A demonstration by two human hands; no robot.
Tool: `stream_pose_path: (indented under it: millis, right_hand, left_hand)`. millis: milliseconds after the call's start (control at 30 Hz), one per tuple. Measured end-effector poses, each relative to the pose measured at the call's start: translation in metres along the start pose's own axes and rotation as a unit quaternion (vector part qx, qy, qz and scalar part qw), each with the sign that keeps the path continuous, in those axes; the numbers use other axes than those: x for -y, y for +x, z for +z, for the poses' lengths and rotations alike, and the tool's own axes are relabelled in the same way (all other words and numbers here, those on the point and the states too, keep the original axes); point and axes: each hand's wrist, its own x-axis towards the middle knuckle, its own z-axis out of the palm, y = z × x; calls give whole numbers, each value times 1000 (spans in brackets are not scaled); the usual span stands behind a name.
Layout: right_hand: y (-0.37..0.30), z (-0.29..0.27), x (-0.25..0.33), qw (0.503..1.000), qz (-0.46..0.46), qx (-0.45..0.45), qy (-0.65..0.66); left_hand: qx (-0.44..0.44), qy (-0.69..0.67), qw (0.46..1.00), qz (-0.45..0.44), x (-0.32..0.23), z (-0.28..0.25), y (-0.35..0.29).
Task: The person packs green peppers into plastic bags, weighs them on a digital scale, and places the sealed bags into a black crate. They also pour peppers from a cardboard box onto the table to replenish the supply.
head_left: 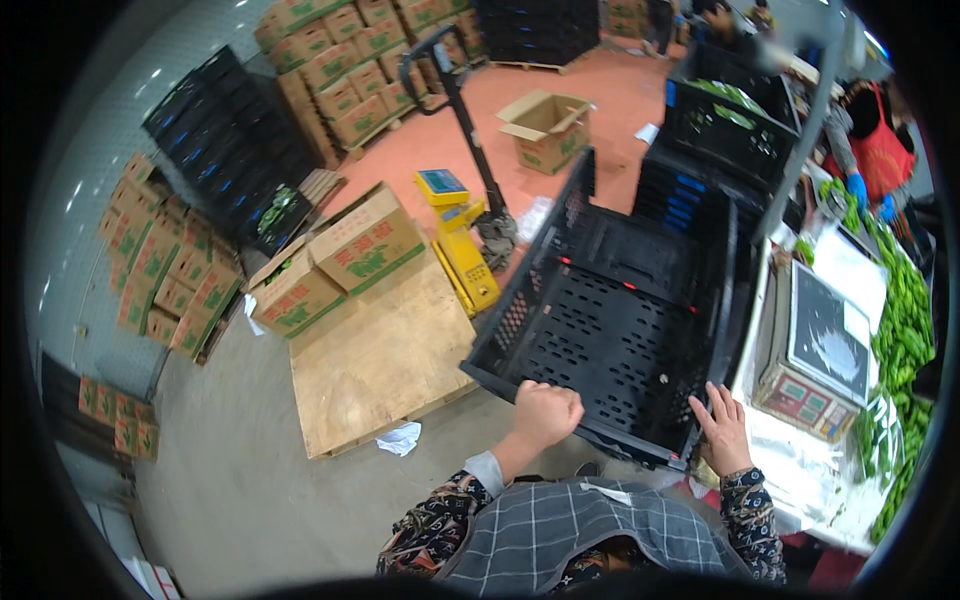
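A large black plastic crate (pixel 612 335) with slotted panels is tilted in front of me, with nothing lying in it. My left hand (pixel 548 413) is closed over its near rim, fingers curled and the thumb side up. At the crate's near right corner, my right hand (pixel 722 430) touches the side wall, its fingers spread and not wrapped round it. More black crates (pixel 685 190) are stacked just beyond, and one of them on top holds green peppers (pixel 728 95).
To the right, a table bears a weighing scale (pixel 828 335) and a heap of green peppers (pixel 905 330). A gloved co-worker (pixel 875 135) stands behind it. Left lie a wooden pallet (pixel 375 365) with cartons (pixel 365 243) and a yellow pallet jack (pixel 462 265). An open carton (pixel 548 130) sits beyond.
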Motion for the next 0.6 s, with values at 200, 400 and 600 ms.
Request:
stream_pose_path:
  millis: [200,400,600]
  right_hand:
    - [53,6,-8,977,-193,-20,-87]
    - [62,-14,101,959,-267,24,-91]
    - [53,50,197,931,-361,60,-16]
  left_hand:
    - [113,-11,993,-40,33,-10,14]
    - [44,12,997,-60,92,-83,8]
    - [-163,-58,968,-181,162,-82,-80]
